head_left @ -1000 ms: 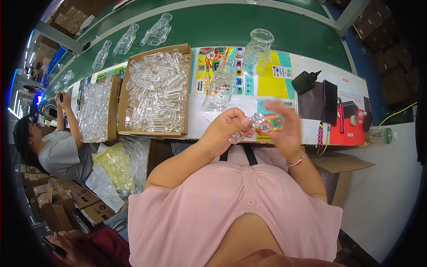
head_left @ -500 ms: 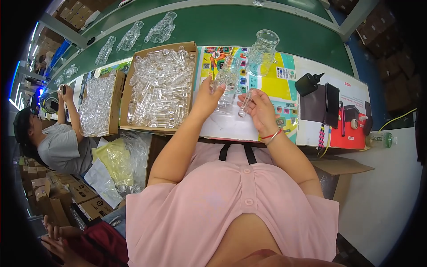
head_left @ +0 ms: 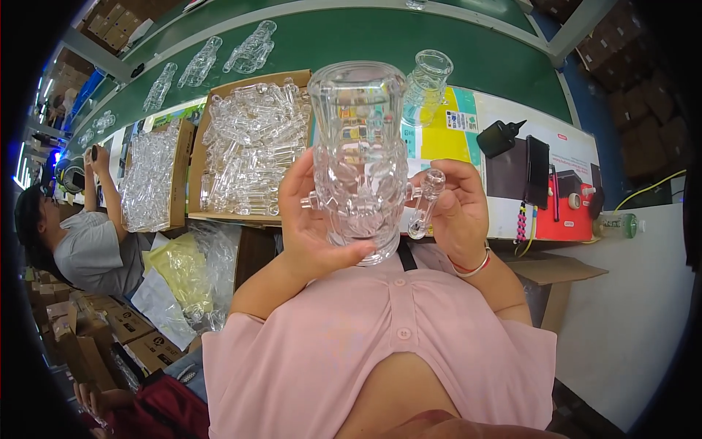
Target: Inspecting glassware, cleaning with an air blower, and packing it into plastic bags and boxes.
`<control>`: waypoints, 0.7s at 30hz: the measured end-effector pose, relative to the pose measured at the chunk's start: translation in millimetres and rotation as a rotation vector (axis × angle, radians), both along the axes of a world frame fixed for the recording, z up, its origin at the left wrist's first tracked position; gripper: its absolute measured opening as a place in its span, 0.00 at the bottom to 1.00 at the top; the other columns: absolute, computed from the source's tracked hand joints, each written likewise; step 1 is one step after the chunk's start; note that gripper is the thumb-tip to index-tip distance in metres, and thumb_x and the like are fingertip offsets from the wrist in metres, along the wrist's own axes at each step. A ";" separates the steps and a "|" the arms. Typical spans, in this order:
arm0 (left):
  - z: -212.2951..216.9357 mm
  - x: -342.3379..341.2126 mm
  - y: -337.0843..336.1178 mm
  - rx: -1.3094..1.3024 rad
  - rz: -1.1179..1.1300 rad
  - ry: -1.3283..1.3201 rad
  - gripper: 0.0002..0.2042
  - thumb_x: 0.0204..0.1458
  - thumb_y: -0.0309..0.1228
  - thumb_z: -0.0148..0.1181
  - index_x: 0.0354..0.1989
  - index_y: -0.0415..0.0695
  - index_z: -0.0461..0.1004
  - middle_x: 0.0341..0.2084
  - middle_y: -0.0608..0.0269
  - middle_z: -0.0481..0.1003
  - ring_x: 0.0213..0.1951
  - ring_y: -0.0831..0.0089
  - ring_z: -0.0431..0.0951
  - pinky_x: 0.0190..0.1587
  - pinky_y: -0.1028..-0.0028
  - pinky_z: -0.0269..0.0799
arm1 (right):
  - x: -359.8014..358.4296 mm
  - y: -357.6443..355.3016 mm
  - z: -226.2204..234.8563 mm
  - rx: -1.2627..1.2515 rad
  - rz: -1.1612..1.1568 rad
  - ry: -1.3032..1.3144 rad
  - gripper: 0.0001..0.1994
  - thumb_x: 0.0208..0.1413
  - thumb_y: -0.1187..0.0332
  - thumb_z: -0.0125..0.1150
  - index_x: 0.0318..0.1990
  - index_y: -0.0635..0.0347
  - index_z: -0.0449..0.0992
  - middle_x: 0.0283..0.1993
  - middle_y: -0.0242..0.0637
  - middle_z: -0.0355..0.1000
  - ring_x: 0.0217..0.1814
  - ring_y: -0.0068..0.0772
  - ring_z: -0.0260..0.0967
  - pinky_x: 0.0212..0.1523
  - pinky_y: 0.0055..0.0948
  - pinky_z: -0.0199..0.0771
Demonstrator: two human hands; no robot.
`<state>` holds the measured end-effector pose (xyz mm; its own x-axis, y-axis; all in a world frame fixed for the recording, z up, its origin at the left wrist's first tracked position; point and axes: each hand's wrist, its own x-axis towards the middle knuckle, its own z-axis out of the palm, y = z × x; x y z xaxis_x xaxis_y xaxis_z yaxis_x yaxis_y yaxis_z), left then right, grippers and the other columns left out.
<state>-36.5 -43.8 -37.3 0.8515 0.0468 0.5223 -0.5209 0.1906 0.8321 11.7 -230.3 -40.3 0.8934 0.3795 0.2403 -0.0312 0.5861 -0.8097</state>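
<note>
Both hands have lifted the large clear glass vessel (head_left: 358, 157) off the desk (head_left: 468, 132) and up toward the camera, where half a second ago they worked low over the printed sheet. Left hand (head_left: 311, 219) wraps its fingers around the vessel's near base, while the right hand (head_left: 457, 208) pinches a small glass stem (head_left: 424, 201) at its right side port. Smooth glass held high on one palm could slip and break, and the stem could snap if pushed in crooked.

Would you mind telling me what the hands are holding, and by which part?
Left hand grips the clear glass vessel by its lower body; right hand holds its small side tube.
</note>
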 end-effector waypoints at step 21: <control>-2.9 -0.9 -12.5 -0.287 -0.098 0.193 0.53 0.30 0.26 0.73 0.62 0.49 0.37 0.56 0.53 0.54 0.58 0.62 0.58 0.55 0.61 0.62 | -3.3 -16.1 -9.7 -0.255 -0.168 -0.376 0.21 0.49 0.66 0.60 0.48 0.64 0.62 0.47 0.42 0.65 0.50 0.34 0.66 0.52 0.31 0.64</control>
